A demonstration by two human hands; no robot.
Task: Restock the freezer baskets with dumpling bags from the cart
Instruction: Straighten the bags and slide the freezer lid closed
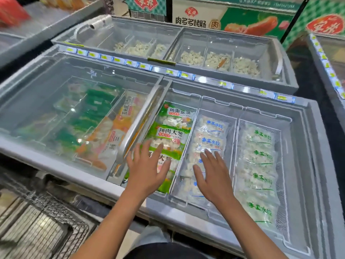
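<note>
The open freezer section holds three baskets. The left basket carries green-labelled dumpling bags (172,131); my left hand (147,169) lies flat on the nearest of them with fingers spread. The middle basket (232,128) holds clear bags with blue print (212,128); my right hand (212,172) rests flat on them, fingers straight. The right basket is filled with clear bags with green print (259,157). Neither hand holds a bag. The wire cart (43,221) stands at the lower left, apparently empty.
A sliding glass lid (74,101) with a metal handle (138,124) covers the left freezer half, over green and orange packs. Behind stands a second freezer (186,53) with loose dumplings under glass. Price tags (168,71) line the divider.
</note>
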